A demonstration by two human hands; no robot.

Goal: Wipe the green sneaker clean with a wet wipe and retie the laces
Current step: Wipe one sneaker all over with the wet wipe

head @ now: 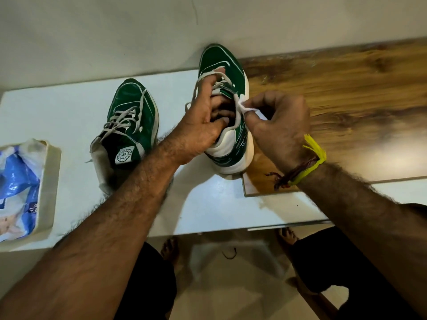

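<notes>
Two green sneakers with white soles stand on a white table (57, 105). The right sneaker (223, 63) points away from me, its heel near the edge of a wooden board. My left hand (203, 118) reaches over its opening, fingers curled into the laces and tongue. My right hand (282, 121) pinches a white lace end (246, 109) beside the sneaker's right side. The left sneaker (129, 121) stands apart with loose laces. A blue wet-wipe pack (16, 188) lies in a tray at the left.
A cream tray (52, 179) holds the wipe pack at the table's left edge. A wooden board (335, 93) covers the table's right part. A wall rises right behind the shoes. Below the table's front edge I see bare feet and the floor.
</notes>
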